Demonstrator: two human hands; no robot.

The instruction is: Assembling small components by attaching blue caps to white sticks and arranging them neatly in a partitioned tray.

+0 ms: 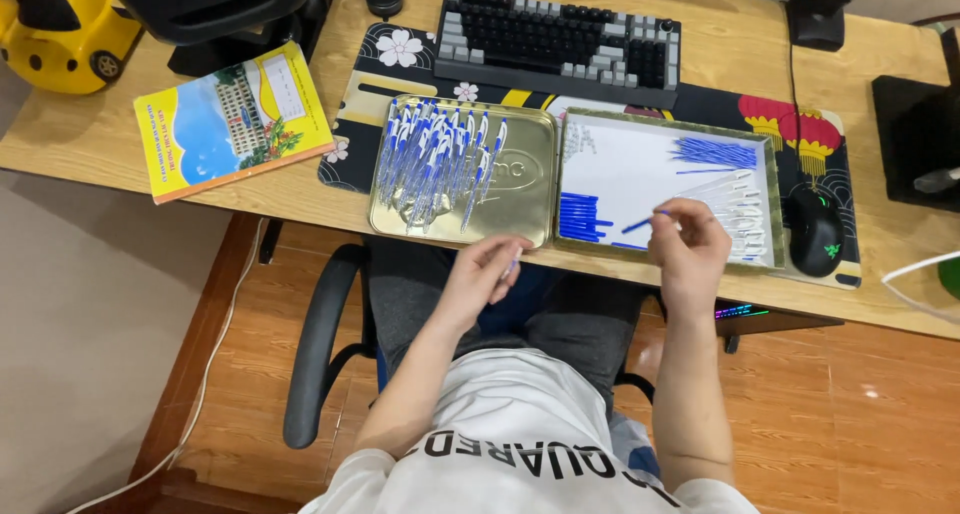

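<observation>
My left hand (485, 272) hovers just below the desk edge, its fingers closed around a small clear pen piece (512, 267). My right hand (688, 242) is over the front of a white-lined tray (770, 189) and pinches a thin blue refill (645, 220) that points left. That tray holds piles of blue refills (712, 152), blue caps (580, 217) and clear pen barrels (738, 209). Left of it, a gold tin lid (535, 134) is heaped with several assembled blue-and-white pens (437, 159).
A dark keyboard (558, 46) lies behind the trays on a patterned desk mat (372, 64). A black mouse (818, 231) sits at the right, a yellow booklet (234, 119) at the left, a yellow toy car (62, 32) at far left. Chair armrest (318, 344) below.
</observation>
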